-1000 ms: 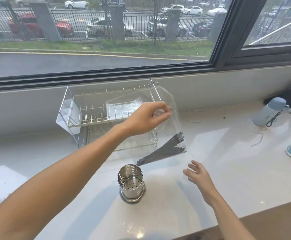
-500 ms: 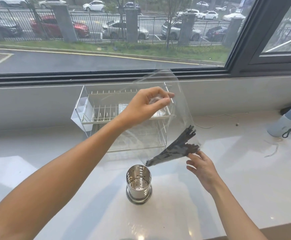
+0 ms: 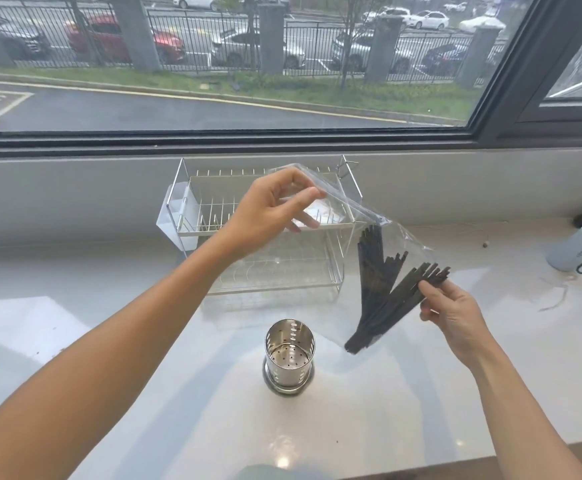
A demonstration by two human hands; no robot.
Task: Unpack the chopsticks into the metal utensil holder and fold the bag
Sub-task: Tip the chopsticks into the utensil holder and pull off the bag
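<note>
A: We've got the left hand (image 3: 268,209) raised, thumb and fingers pinching the top edge of the clear, crinkly plastic bag (image 3: 348,209). The bag hangs from that pinch, slanting down twd the right hand.

B: And the right hand (image 3: 450,311)? We see its fingertips up against the bag's lower part, right at the thick ends of the dark, slim chopsticks (image 3: 383,292). Fingers curled round them thru the plastic, looks like, but we can't tell how firm the hold is.

A: Agreed. Chopsticks are all inside the bag, fanned out: one bunch nearly upright, another leaning over to the right hand. Thin tips bunched together low down, below and between both hands.

B: The shiny, perforated, round metal utensil holder (image 3: 289,355) stands upright on the pale glossy countertop (image 3: 144,393), under the left hand's fingers and left of the chopstick tips. Not touching the bag as far as we can tell.

A: Behind the left hand, the two-tier wire dish rack (image 3: 213,209) sits against the wall below the window (image 3: 213,64). Far past the right hand, a pale blue rounded appliance w/ a dark cord (image 3: 580,244) lies at the edge of view.
</note>
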